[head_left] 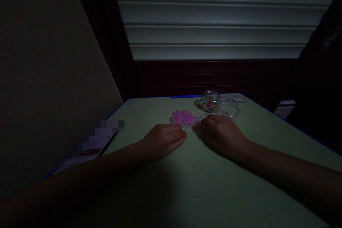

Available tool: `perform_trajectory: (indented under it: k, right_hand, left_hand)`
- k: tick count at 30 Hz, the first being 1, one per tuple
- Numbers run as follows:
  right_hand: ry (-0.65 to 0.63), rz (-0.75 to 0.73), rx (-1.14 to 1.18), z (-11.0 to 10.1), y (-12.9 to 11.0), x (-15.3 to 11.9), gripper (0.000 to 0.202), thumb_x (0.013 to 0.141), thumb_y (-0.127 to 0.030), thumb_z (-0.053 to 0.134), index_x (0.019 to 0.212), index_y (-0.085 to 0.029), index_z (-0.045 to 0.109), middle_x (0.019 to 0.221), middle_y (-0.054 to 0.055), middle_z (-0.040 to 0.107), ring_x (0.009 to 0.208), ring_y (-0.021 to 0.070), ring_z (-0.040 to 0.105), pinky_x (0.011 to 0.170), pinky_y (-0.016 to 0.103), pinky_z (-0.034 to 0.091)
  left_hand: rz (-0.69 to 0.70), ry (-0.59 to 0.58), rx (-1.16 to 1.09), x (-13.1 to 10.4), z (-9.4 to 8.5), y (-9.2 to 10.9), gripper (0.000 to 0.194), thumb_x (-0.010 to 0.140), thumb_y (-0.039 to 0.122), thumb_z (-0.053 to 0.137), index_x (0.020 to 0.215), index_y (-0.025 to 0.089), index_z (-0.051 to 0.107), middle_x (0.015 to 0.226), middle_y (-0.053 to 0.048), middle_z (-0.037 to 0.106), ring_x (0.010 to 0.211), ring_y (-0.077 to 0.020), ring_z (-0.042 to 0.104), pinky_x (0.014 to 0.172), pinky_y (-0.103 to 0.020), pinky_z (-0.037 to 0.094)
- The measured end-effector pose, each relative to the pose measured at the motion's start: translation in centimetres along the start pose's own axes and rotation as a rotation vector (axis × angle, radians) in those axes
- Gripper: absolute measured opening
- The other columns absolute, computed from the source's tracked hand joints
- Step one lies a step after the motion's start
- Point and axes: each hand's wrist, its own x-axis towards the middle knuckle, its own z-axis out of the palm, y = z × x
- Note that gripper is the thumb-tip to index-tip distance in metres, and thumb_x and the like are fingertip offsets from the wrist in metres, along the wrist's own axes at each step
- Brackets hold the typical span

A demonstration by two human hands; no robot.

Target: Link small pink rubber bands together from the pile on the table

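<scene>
The left forearm and right forearm are bare — slender, narrowing toward the hands — and the left hand and right hand are bare too, knuckles rounded.

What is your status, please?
Left hand by pink pile; right hand at its right edge; grips unclear. Pile loose on table. Clear container just beyond right hand.

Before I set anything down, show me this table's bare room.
Bare: near tabletop between both forearms; far-left tabletop between the pale item and pink pile. Crowded: far right, where the ring jar, clear container and lid cluster beyond the right hand.
</scene>
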Motion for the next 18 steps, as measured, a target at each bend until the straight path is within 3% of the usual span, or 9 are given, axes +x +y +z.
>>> perform_trajectory:
  k: [18]
  right_hand:
    - [-0.035, 0.017, 0.077, 1.1, 1.1, 0.3, 0.025, 0.085, -0.024, 0.038, 0.090, -0.018, 0.062, 0.078, 0.005, 0.057, 0.071, 0.0137, 0.051, 0.065, 0.025, 0.035]
  left_hand:
    - [-0.009, 0.006, -0.017, 0.1, -0.2, 0.1, 0.022, 0.086, 0.021, 0.037, 0.090, 0.016, 0.058, 0.077, -0.002, 0.058, 0.071, -0.0098, 0.053, 0.063, -0.020, 0.040]
